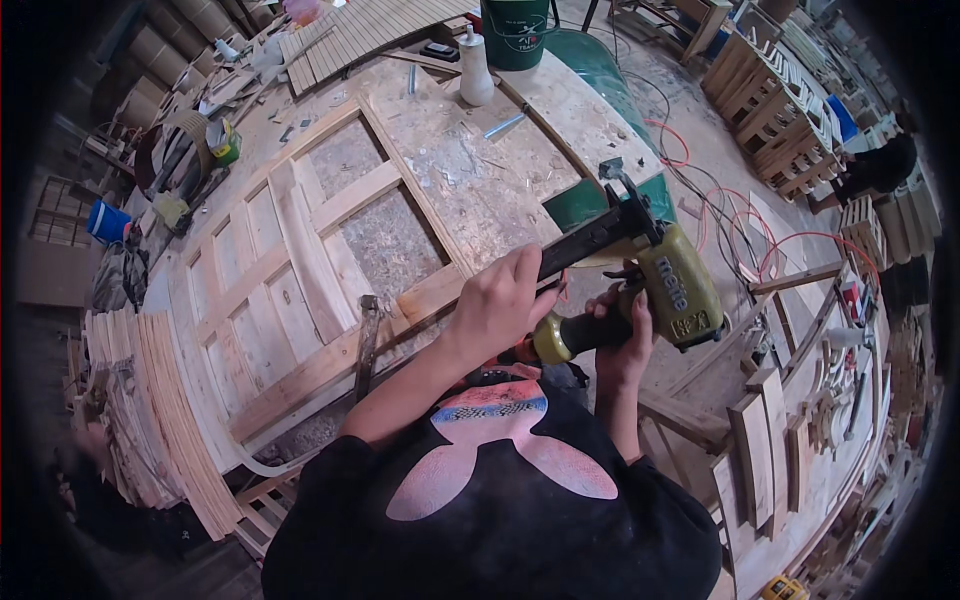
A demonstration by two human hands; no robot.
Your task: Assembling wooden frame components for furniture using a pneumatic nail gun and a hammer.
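Note:
A yellow-green and black pneumatic nail gun point(682, 290) is held up in front of me, tilted, over the near right part of the worktable. My right hand point(632, 335) is closed round its black grip. The fingers of my left hand point(503, 297) are wrapped over the long black magazine, partly hiding it. Left of my hands a pale slatted wooden frame point(358, 198) lies flat on the table. Close to my left forearm, a hammer-like tool point(369, 335) with a dark handle rests across the frame's near rail.
A white squeeze bottle point(476, 75) and a green bucket point(515, 40) stand at the table's far side. Orange and dark hoses point(735, 215) run over the floor on the right. Wooden strips point(180, 420) are stacked at left. Another person point(885, 165) is at far right.

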